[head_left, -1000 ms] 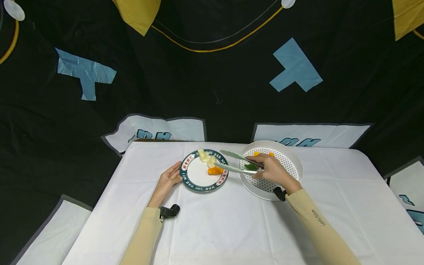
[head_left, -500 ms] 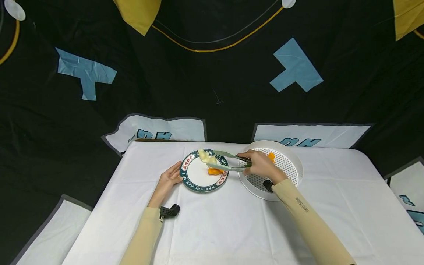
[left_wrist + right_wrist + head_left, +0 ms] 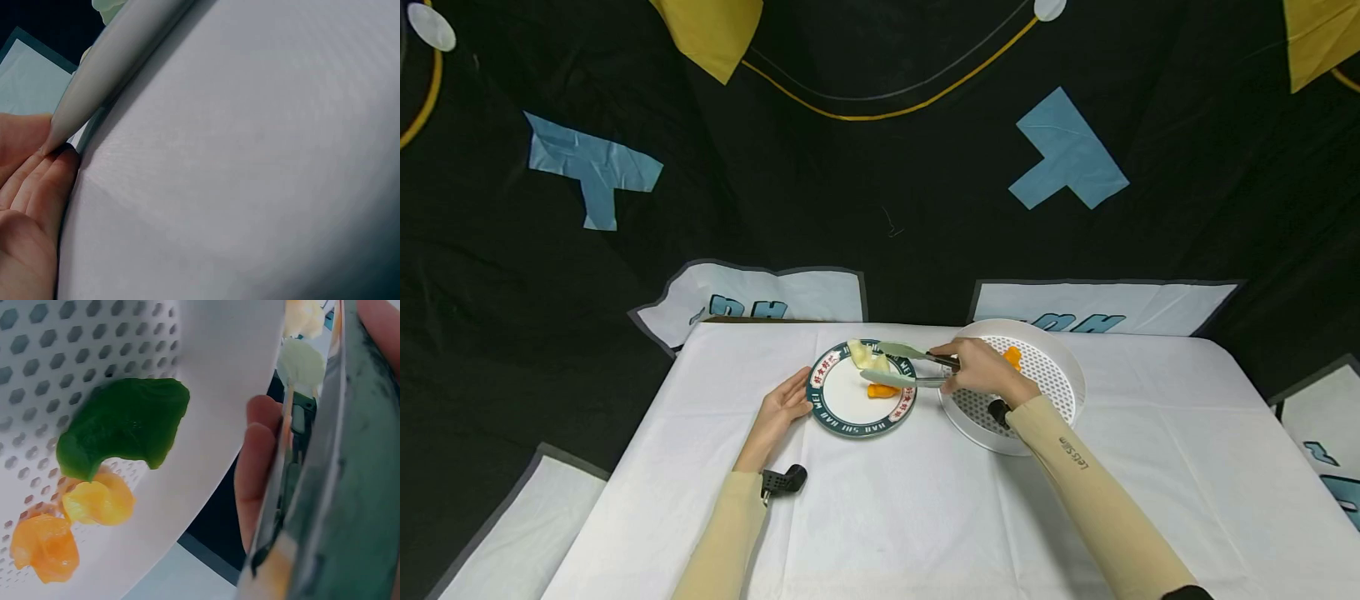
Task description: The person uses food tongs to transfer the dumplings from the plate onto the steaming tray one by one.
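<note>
Tongs [image 3: 887, 379], lower centre, sit in curled fingers of the right hand [image 3: 981, 368]; the left hand [image 3: 780, 409] pinches the plate [image 3: 848, 402].

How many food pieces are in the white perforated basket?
3 visible, all in the right wrist view: a green piece by the basket wall, a yellow piece just below it in the picture, and an orange piece at lower left. Others may be hidden.
</note>
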{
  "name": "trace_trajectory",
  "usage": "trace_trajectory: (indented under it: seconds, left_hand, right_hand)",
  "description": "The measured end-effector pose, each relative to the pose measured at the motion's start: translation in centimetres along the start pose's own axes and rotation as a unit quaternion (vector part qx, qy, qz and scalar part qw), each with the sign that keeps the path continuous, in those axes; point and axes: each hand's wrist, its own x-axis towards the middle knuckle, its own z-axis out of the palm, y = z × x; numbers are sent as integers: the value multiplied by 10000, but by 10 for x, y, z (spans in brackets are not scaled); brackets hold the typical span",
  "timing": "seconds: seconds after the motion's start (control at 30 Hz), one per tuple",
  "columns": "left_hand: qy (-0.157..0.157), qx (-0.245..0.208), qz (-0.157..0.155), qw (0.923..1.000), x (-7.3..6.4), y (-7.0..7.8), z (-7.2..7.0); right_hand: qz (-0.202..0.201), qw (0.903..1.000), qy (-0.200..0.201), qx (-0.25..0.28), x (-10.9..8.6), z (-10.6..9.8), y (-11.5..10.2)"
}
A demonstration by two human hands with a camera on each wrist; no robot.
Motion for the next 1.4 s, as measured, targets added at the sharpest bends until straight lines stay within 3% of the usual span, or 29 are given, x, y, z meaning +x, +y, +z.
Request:
trace_trajectory:
  seconds: [0.5,0.87,1.4]
  left_hand:
    - [-43,-29,25,10000,0,-2,-1]
    - [-85,-75,36,9999,1,-2,-1]
    - [-18,6,21,10000,0,0,1]
  right_hand:
    - [56,9990,-451,-7,5,-5,-5]
    - [-201,9995,-139,-219,-2,-3,-6]
    - [103,9990,-322,-293,4,-2,-24]
